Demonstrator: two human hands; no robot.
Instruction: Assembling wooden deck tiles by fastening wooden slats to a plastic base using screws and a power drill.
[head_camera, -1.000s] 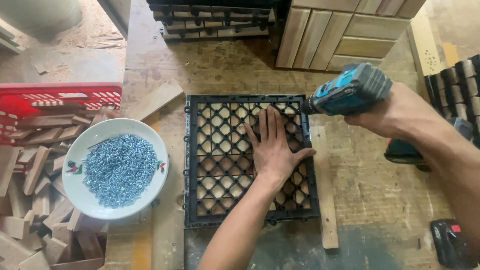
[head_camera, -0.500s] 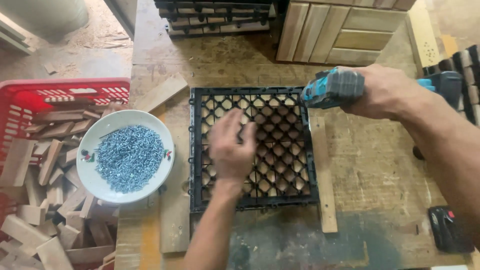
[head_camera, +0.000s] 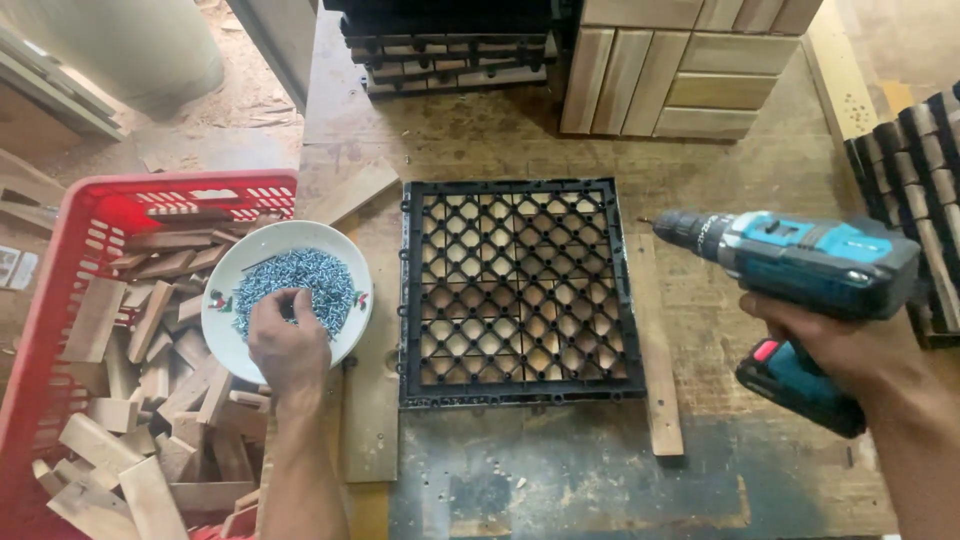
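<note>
Left of the grid (head_camera: 520, 295), our left hand (head_camera: 288, 345) has moved to pinch screws (head_camera: 300, 285); our right hand (head_camera: 830, 350) holds the drill (head_camera: 790, 265).

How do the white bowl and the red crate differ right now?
The white bowl is round, shallow and solid; the red crate is rectangular, deeper, with slotted walls. The bowl holds small grey screws, where the left hand reaches; the crate holds wooden offcuts. The bowl sits on the crate's edge. Both are open-topped containers.
</note>
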